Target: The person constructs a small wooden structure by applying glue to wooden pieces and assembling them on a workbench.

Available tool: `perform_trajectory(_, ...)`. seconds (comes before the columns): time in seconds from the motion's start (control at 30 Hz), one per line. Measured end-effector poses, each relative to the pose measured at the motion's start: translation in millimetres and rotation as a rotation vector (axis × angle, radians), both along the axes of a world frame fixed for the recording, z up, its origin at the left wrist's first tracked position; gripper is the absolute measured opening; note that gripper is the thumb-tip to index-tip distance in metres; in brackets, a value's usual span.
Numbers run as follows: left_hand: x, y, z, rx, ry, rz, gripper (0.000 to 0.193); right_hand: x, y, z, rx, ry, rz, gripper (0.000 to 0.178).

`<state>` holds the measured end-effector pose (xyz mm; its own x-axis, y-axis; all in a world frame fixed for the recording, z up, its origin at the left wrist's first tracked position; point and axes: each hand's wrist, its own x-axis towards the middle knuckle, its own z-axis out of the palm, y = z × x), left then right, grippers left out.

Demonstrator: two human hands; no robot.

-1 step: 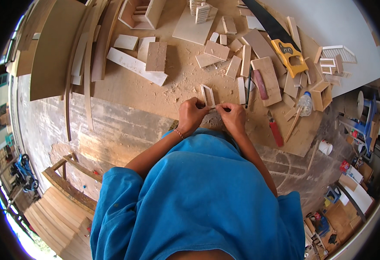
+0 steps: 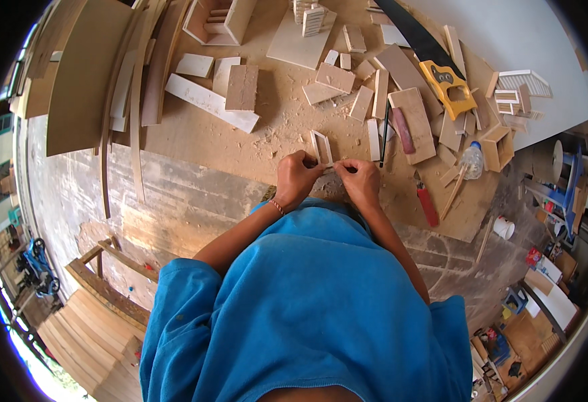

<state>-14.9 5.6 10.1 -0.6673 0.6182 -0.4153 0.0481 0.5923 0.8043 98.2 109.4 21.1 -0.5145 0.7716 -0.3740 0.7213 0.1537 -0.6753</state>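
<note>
Close to my body stands a small, pale frame of thin wooden strips (image 2: 328,149), tilted a little. My left hand (image 2: 295,179) is closed, thumb and fingertips pinching the near left end of the frame. From the other side my right hand (image 2: 362,181) pinches at its near right end, fingers curled. Both sets of fingertips nearly meet there and hide part of the near strip. Wood shavings (image 2: 272,144) lie on the board to the left. Right of my hands are a pencil (image 2: 384,137) and a red-handled tool (image 2: 427,203).
A yellow-handled saw (image 2: 449,90) lies at the far right among wood offcuts (image 2: 411,124). A blue-capped plastic bottle (image 2: 472,162) stands near the right edge. Tall boards (image 2: 83,80) lean at the left. A wooden box (image 2: 219,23) sits at the back.
</note>
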Motion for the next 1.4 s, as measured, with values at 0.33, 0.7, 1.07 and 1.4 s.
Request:
perform_trajectory(0.33,0.1,-1.9,-4.8,0.021,0.029,-0.051,0.022,-0.3,1.1,5.8,0.008,0.007,0.032,0.023)
perform_trajectory(0.7,-3.8,-1.8,-3.0,0.108,-0.414,0.171,0.016,2.1,5.7,-1.1,-0.058,0.007,-0.004,0.020)
perform_trajectory(1.07,-4.5,-4.6,-8.3,0.153,-0.311,0.081,0.013,-1.2,-1.0,2.5,-0.009,0.033,0.013,0.014)
perform_trajectory(1.4,-13.9,-4.3,-6.4,0.087,-0.335,0.072,0.015,2.0,3.3,-1.9,-0.065,0.026,0.025,0.018)
